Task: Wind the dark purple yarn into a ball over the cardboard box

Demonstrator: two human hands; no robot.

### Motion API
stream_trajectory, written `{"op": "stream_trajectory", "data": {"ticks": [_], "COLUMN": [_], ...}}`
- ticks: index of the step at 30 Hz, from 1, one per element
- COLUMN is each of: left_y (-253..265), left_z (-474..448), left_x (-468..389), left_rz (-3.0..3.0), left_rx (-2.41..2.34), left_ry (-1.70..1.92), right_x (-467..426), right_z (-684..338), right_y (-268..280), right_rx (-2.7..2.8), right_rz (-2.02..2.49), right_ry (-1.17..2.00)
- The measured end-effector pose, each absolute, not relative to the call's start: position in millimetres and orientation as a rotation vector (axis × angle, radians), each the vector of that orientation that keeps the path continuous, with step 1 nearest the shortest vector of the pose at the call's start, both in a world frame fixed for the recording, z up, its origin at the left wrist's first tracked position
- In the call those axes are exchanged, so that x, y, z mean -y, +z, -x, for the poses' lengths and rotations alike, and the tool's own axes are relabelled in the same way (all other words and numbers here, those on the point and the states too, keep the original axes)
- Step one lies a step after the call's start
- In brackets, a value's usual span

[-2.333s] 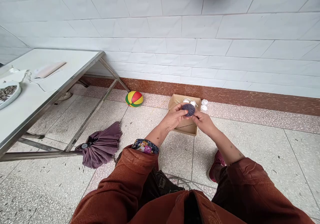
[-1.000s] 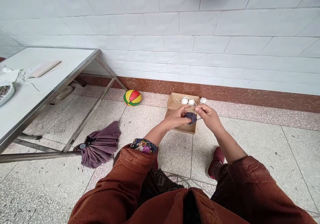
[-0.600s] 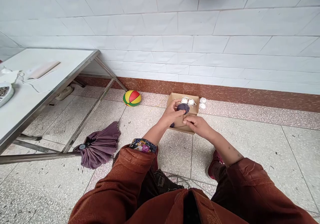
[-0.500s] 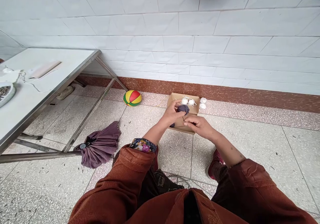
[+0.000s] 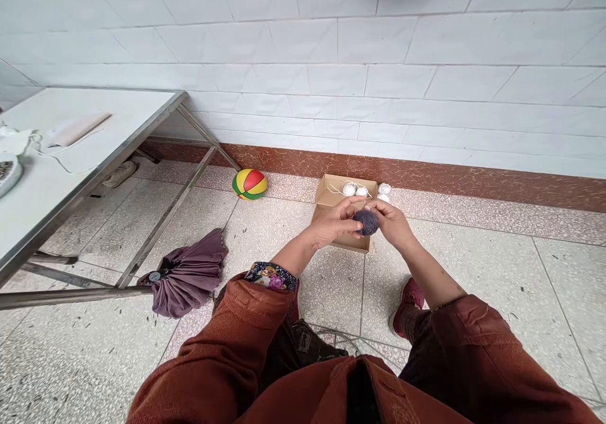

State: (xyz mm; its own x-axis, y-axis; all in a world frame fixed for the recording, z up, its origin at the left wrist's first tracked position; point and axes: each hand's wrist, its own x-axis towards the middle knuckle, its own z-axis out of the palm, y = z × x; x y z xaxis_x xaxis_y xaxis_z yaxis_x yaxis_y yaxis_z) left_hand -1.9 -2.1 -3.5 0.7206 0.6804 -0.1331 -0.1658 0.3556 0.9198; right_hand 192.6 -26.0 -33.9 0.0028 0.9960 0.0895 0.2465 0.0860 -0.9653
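Note:
A dark grey-purple ball of yarn (image 5: 366, 223) is held in the fingers of my left hand (image 5: 334, 223), above the front part of an open cardboard box (image 5: 353, 241). My right hand (image 5: 392, 223) is closed at the ball's upper right side, its fingertips pinched on the yarn strand, which is mostly hidden there. Two white yarn balls (image 5: 349, 188) with loose ends rest in the box's back part. More white yarn (image 5: 384, 189) sits just right of the box, partly covered by my right hand.
A multicoloured ball (image 5: 249, 184) lies by the wall, left of the box. Further left stands a metal-framed table (image 5: 118, 118) bearing a bowl (image 5: 9, 175) and a rolled sheet (image 5: 80, 129). A folded purple umbrella (image 5: 192, 276) leans near its lower bar. My shoes (image 5: 408, 304) flank the floor before me.
The dark yarn ball has moved right and toward me, turning in my left hand. My right hand has gone up from below the ball to its upper right side.

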Motion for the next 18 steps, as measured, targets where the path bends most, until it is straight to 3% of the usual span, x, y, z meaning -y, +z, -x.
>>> {"op": "stream_trajectory", "data": {"ticks": [5,12,18], "left_y": [0,-13,-21], "left_z": [6,10,12], "left_x": [-3,-13,-12], "left_rz": [-0.921,-1.153,-1.403], "left_rx": [-0.662,-0.972,-1.008], "left_ry": [0.733,0.853,0.678], "right_x": [29,44,40], "right_z": [-184,-173,-184], "right_y": [-40,-25,-11], "right_rx": [1.611,1.992,1.731], "right_rz": [1.372,1.072,1.105], "right_ry": [0.987,1.081,1.019]}}
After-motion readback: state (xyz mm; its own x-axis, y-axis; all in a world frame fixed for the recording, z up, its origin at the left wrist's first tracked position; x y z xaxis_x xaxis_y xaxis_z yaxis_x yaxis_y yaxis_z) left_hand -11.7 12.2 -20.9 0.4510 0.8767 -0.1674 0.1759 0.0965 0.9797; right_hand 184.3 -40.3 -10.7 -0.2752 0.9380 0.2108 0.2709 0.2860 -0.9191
